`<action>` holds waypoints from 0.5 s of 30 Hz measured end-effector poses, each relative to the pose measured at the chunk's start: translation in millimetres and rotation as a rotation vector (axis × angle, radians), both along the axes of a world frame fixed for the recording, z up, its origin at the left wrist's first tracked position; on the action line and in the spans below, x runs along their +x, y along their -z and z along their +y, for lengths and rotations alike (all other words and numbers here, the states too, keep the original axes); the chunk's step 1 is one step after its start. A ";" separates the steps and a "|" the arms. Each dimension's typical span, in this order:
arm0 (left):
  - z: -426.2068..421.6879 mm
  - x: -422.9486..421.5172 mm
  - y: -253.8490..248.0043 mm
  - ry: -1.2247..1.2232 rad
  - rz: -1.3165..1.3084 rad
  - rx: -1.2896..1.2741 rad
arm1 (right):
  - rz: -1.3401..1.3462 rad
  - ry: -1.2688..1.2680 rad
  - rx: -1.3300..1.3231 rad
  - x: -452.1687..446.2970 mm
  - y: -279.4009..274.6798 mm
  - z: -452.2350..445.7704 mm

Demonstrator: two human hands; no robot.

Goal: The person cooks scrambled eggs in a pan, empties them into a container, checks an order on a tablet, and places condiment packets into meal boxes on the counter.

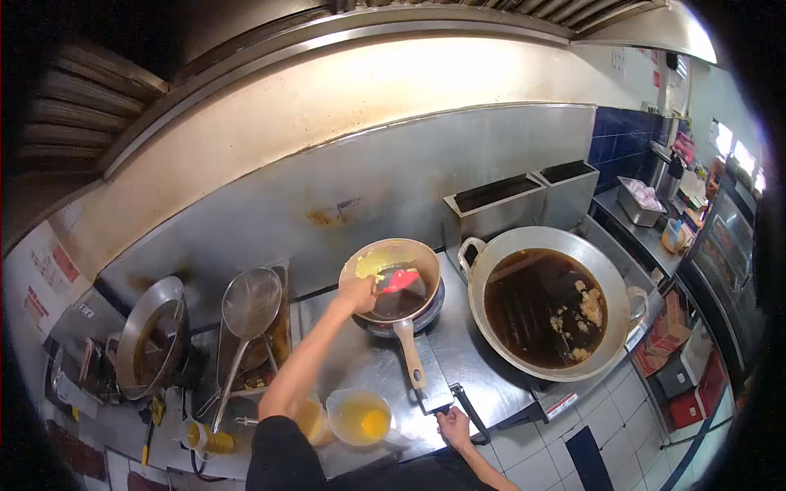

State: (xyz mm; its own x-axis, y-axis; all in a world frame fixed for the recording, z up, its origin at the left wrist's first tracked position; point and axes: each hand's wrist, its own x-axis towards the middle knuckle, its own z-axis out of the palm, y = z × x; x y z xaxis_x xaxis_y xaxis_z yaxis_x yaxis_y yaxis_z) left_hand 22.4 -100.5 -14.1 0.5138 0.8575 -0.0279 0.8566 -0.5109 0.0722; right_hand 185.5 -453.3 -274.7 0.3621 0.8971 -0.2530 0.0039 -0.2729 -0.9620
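Black sleeve (282, 458) nearest, the left hand (358, 295) reaches over the pan (428, 272), its grip clamped on the red spatula (399, 281). The pan sits on a burner (437, 310) on the bench (471, 360). Stirring or scraping the yellow mix (372, 262) looks like the step in hand; the next pass calls for sweeping the far side, where it clings in uneven smears above a dark base. The right hand (453, 427) is beside a dark knob (443, 409); whether its grip is closed there, I cannot tell.
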 end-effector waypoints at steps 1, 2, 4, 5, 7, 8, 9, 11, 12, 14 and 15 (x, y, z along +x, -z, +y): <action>-13.7 -9.9 -21.4 -0.018 0.002 -0.006 | -0.088 -0.038 -0.005 2.5 -2.2 -0.6; -30.5 -21.4 -47.5 -0.044 -0.094 -0.021 | -0.081 -0.035 0.003 3.9 -3.6 0.1; -66.8 -50.7 -91.5 -0.074 -0.220 -0.001 | -0.098 -0.062 -0.021 7.6 -5.7 3.2; -85.2 -67.4 -107.0 -0.075 -0.251 0.028 | -0.117 -0.066 -0.048 8.7 -7.6 2.1; -114.3 -101.8 -125.0 -0.119 -0.299 0.049 | -0.083 -0.104 -0.047 9.7 -19.4 3.8; -129.7 -116.1 -132.4 -0.132 -0.300 0.042 | -0.041 -0.102 -0.049 10.1 -20.3 3.2; -144.8 -129.3 -138.4 -0.196 -0.259 0.019 | -0.002 -0.101 -0.052 11.7 -21.0 2.6; -166.4 -146.8 -133.2 -0.278 -0.225 -0.008 | 0.033 -0.118 -0.060 13.5 -19.8 3.1; -175.8 -152.9 -127.1 -0.309 -0.146 -0.030 | 0.044 -0.125 -0.063 14.1 -19.7 3.2; -181.2 -158.6 -113.6 -0.363 -0.010 -0.124 | 0.056 -0.130 -0.068 13.2 -19.5 4.2; -178.4 -157.9 -100.0 -0.369 -0.012 -0.131 | 0.067 -0.139 -0.094 13.2 -24.0 4.7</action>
